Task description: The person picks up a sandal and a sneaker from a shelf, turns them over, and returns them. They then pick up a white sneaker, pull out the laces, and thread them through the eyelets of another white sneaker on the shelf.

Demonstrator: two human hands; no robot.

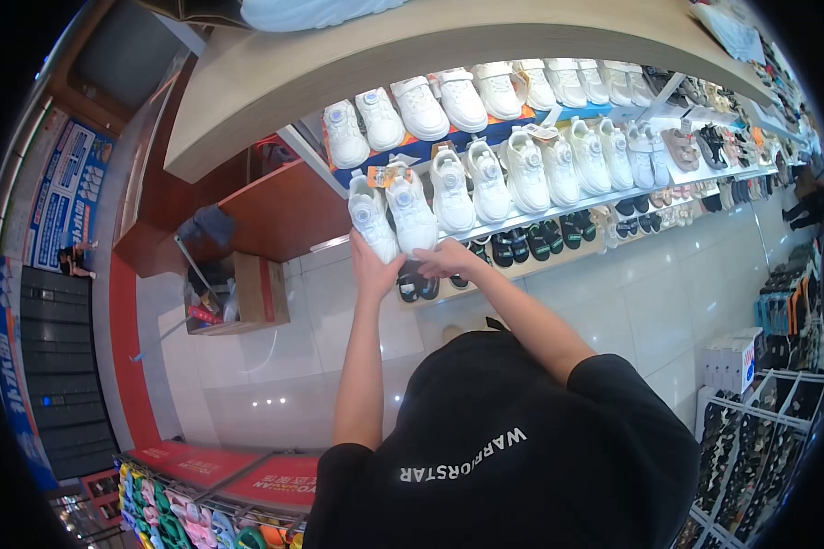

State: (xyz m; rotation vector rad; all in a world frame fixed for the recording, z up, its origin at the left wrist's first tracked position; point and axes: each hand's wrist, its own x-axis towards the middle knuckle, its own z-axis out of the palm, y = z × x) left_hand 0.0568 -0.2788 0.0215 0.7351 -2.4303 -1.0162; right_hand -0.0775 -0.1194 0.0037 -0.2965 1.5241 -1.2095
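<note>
A pair of white sneakers with round dials sits at the near left end of the lit middle shelf. My left hand (374, 265) is wrapped round the toe of the left white sneaker (372, 215), thumb on its near side. At the toe of the right white sneaker (412, 212), my right hand (450, 260) has its fingers closed against the front edge; its fingertips are partly hidden. An orange tag (389, 175) lies across the tops of the pair. Beside them stands another white sneaker (454, 189) in the same row.
More white sneakers (423, 108) stand on boxes behind. Dark sandals (545, 238) line the lower shelf. A thick wooden shelf edge (449, 57) arches above. A cardboard box (258, 291) stands on the floor at left. Racks of slippers (183, 517) are at bottom left.
</note>
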